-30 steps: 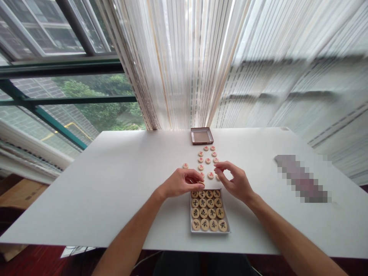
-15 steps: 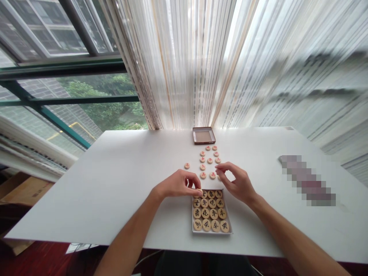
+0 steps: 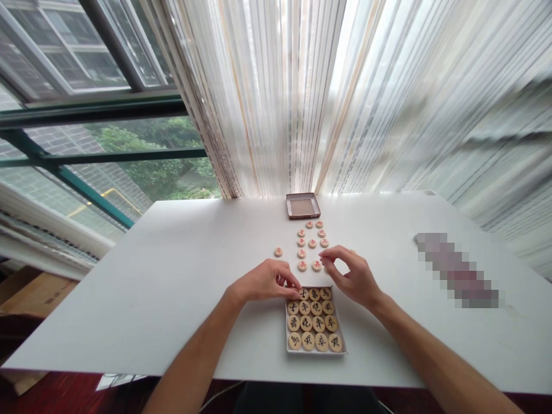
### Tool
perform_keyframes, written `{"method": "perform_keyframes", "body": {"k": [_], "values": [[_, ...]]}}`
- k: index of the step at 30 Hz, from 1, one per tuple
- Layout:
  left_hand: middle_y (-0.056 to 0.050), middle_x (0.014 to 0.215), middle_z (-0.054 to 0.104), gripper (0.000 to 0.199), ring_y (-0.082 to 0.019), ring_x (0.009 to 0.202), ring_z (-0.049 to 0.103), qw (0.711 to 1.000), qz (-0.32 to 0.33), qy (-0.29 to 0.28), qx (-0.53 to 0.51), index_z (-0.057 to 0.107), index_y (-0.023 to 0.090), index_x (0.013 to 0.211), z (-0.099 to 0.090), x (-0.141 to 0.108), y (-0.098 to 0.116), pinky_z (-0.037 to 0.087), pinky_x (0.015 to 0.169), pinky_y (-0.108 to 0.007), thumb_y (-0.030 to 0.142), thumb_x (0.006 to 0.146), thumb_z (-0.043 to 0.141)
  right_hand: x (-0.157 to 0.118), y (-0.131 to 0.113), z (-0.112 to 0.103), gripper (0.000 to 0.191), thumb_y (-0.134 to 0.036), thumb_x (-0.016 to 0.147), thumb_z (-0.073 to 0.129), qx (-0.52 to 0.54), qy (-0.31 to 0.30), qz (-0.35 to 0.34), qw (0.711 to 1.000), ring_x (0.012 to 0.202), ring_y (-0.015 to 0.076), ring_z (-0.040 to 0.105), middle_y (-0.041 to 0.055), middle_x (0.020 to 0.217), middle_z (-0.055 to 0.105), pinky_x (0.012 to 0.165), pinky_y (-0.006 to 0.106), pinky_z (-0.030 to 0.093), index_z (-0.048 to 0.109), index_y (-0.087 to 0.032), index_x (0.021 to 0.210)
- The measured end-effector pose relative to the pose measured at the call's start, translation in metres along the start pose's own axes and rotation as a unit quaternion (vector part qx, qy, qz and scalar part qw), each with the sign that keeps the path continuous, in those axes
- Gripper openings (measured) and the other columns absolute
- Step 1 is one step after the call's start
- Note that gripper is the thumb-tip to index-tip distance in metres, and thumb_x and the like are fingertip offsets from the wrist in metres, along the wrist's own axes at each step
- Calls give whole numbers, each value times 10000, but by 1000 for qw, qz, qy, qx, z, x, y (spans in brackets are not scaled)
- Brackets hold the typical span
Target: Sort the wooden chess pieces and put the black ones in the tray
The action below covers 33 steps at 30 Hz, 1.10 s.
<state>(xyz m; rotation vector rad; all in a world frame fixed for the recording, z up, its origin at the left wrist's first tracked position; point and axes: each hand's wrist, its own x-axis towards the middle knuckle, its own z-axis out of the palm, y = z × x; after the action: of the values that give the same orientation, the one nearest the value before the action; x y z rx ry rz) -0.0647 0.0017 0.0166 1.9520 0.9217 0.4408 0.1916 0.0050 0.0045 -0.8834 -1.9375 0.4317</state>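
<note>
A shallow white box (image 3: 317, 352) holds rows of round wooden Chinese chess pieces (image 3: 318, 324) with black characters. At its far left corner, the fingertips of my left hand (image 3: 269, 280) pinch a chess piece, which they mostly cover. My right hand (image 3: 350, 275) hovers beyond the box's far right corner. Its thumb and forefinger tips are closed together, and anything between them is hidden. Close to those tips lies a red-marked piece (image 3: 317, 265). Several more red-marked pieces (image 3: 301, 253) are spread on the table farther away, and a single one (image 3: 278, 252) lies off to the left.
A brown-rimmed box lid (image 3: 303, 207) rests at the far edge of the white table (image 3: 164, 287). To the right is a pixelated long object (image 3: 457, 270). Striped curtains (image 3: 276, 103) and a window stand behind. A cardboard box (image 3: 38, 293) is on the floor at left.
My left fingertips have lowered slightly at the box's far left corner, and the piece they pinch shows less. My right hand has barely moved. The whole view has shifted a little.
</note>
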Motion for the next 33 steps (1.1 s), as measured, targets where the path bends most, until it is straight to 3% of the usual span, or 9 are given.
{"method": "perform_keyframes", "body": {"k": [22, 33], "values": [[-19, 731, 667, 314, -121, 644, 525, 999, -33, 25, 9, 806, 217, 923, 2, 1, -2, 392, 570, -221, 480, 756, 765, 0, 0, 1, 95, -210, 931, 575, 1, -8, 1, 1000, 747, 192, 656, 36, 839, 691, 698, 333, 554, 642, -244, 991], [33, 642, 548, 335, -100, 594, 468, 998, -70, -5, -2, 772, 199, 955, 2, 0, -1, 359, 536, -206, 448, 731, 779, 0, 0, 1, 99, -190, 925, 581, -3, -19, 2, 1000, 754, 188, 653, 29, 842, 683, 707, 325, 537, 637, -240, 989]]}}
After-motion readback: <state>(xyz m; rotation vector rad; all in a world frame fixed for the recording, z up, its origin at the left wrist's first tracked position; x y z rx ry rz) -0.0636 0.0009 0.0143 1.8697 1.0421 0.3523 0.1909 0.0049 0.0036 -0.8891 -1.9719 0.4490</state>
